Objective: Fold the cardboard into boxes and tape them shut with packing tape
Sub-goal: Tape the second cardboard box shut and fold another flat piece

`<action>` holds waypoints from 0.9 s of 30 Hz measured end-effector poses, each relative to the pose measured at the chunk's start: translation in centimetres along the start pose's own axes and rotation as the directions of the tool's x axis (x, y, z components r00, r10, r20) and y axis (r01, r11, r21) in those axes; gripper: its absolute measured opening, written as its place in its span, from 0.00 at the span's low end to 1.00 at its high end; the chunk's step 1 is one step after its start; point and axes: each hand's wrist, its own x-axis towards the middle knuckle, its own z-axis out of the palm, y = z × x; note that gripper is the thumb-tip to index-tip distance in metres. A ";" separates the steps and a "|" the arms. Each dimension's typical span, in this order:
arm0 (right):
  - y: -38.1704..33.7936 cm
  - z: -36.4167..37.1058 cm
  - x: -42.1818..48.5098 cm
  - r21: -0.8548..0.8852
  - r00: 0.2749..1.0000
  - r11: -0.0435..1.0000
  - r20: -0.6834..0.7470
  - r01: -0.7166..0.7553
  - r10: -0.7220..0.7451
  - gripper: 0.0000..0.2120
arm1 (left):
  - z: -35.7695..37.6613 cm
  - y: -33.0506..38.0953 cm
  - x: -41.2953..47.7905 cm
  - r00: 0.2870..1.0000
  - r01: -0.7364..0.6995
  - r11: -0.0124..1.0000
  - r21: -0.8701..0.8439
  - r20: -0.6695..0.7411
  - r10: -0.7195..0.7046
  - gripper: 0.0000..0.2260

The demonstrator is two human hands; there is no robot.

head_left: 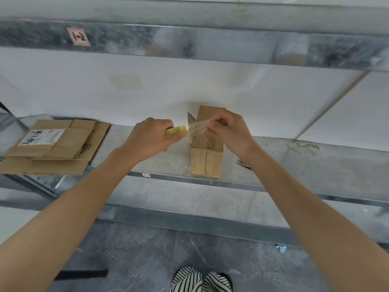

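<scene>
fingers of the left hand curl round a yellowish tape roll; right hand pinches the stretched tape strip.
open cardboard box stands on the metal shelf under the strip; flattened cardboard lies far left.

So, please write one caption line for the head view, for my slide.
Left hand grips a yellow tape roll while right hand pinches its clear strip above a small open brown cardboard box.

Grey metal shelf carries flat cardboard stack at left, overhanging front edge; open box upright mid-shelf nr front; crumpled scrap at right, nr back wall.
</scene>
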 end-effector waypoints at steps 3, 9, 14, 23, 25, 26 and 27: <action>0.2 -0.4 -0.5 0.157 0.998 0.986 0.014 -0.062 0.060 0.09 | -0.1 0.3 -0.3 1.000 -0.018 0.999 -0.029 -0.019 0.018 0.22; 0.3 -0.4 -1.1 0.173 0.985 0.970 0.040 -0.173 0.169 0.07 | -0.3 0.8 -0.5 0.993 -0.091 0.995 0.035 -0.068 0.093 0.21; 0.7 -1.7 -1.0 0.258 0.987 0.953 0.056 -0.161 0.152 0.07 | -0.3 -0.3 -1.1 0.997 -0.032 0.989 -0.144 0.061 0.041 0.16; 2.8 -2.7 -2.1 0.244 0.981 0.951 0.002 -0.188 0.194 0.07 | 0.5 -1.9 -0.7 0.996 -0.040 0.995 0.088 0.078 0.034 0.23; 3.5 -2.9 -2.5 0.262 0.974 0.940 -0.003 -0.219 0.227 0.07 | 0.9 -2.2 -1.0 0.997 0.027 0.994 -0.104 0.074 -0.019 0.23; 3.7 -2.9 -2.7 0.272 0.971 0.935 -0.008 -0.228 0.240 0.06 | 1.1 -2.4 -1.1 0.997 0.046 0.981 -0.186 0.075 -0.033 0.21; 4.0 -3.0 -2.9 0.280 0.969 0.931 -0.018 -0.233 0.248 0.06 | 1.2 -2.6 -1.2 0.997 0.047 0.970 -0.237 0.075 -0.030 0.19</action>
